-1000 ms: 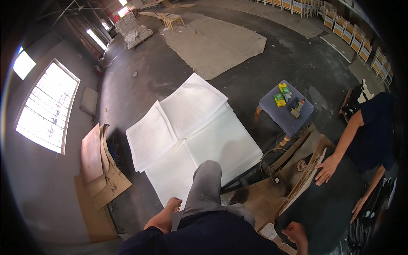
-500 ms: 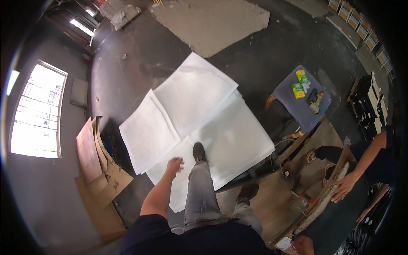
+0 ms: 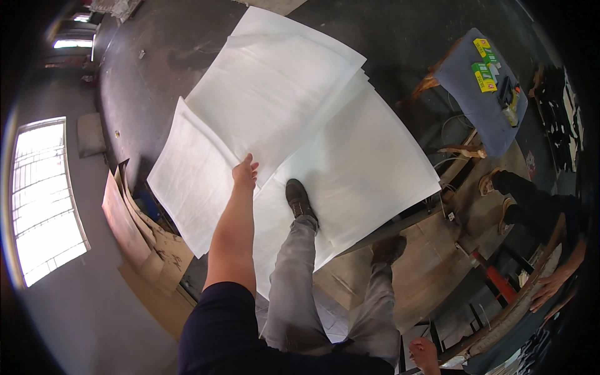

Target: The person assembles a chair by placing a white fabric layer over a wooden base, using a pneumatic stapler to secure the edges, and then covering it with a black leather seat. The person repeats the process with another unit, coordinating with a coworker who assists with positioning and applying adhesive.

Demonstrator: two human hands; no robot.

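Observation:
Large white sheets (image 3: 369,169) of soft-looking flat material lie overlapped on the floor in front of me. My left arm stretches over them. My left hand (image 3: 245,172), fingers apart and holding nothing, is beside the near corner of the upper-left sheet (image 3: 194,169); whether it touches the sheet I cannot tell. One of my dark shoes (image 3: 301,199) stands on the sheets. Low at the bottom right, my right hand (image 3: 425,354) hangs with curled fingers and nothing seen in them, near the edge of a wooden-framed piece.
A blue-grey padded seat (image 3: 478,115) at the right carries yellow-green boxes (image 3: 483,76) and a tool. Bent cardboard (image 3: 140,231) leans at the left wall. Brown board (image 3: 431,275) lies under my other shoe. At the right, another person's hand (image 3: 549,292) rests on the framed piece.
My left hand has reached forward to the meeting edges of the sheets. My view has moved closer to the sheets. My right hand is now farther from the framed piece.

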